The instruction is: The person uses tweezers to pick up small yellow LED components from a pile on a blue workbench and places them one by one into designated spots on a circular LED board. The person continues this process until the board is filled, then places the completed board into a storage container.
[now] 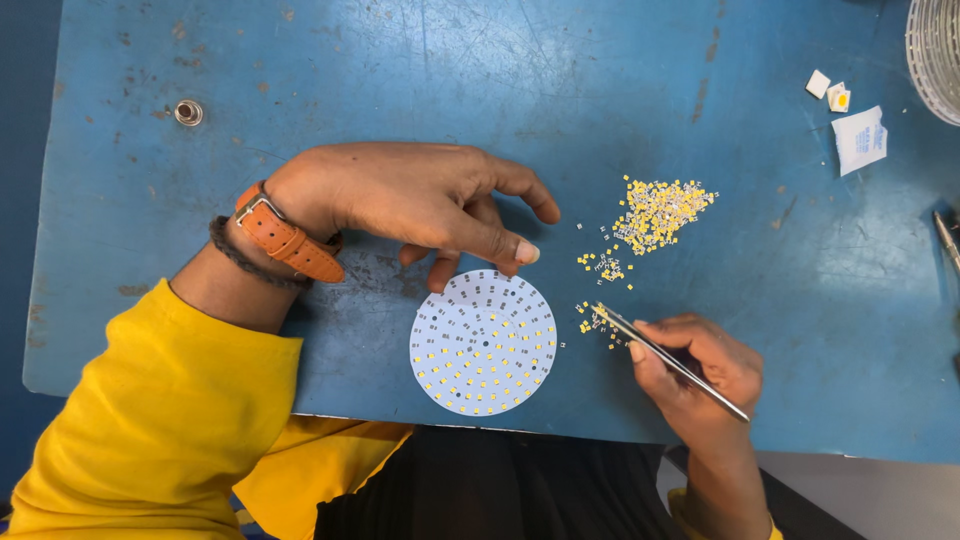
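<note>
With my left hand (420,205) resting loose-fingered on the disc (483,342) at lower centre and my right hand (700,365) pinching tweezers (668,362) into the chips (655,212), I fear a slip scattering them.

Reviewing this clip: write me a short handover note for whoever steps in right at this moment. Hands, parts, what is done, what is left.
Left hand: fingertips resting on the upper edge of the round white board, steadying it.
Right hand: holds metal tweezers, tips at the small yellow chips just right of the board.
Main chip pile lies further up on the blue table.
Done: the board's lower and outer pads mostly carry yellow chips.
Left: many upper and inner pads look bare.
</note>
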